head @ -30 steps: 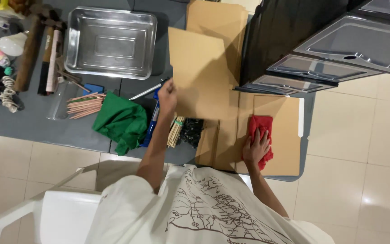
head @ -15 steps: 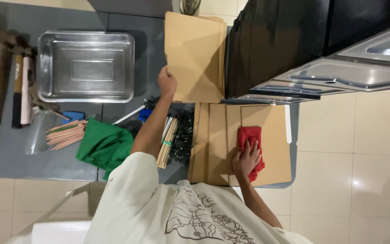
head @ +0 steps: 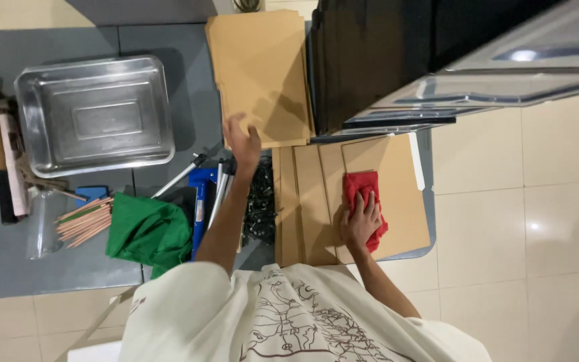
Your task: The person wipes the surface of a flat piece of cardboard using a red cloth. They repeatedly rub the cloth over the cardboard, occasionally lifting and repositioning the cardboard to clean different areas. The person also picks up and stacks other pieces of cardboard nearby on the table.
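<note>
My right hand presses down on a crumpled red cloth, which lies on a brown paper folder on top of a few overlapping folders. My left hand hovers with fingers apart at the lower left corner of a second stack of brown folders farther back on the grey table. It holds nothing. My left forearm reaches over a pile of small black clips and a blue tool with metal rods.
A shiny metal tray sits at back left. A green cloth, a bundle of wooden sticks, a clear cup and long-handled tools lie left. A black rack with metal trays overhangs the right.
My left hand set the brown folder flat on the back stack and came off its edge. My right hand stayed on the red cloth. The view shifted right.
</note>
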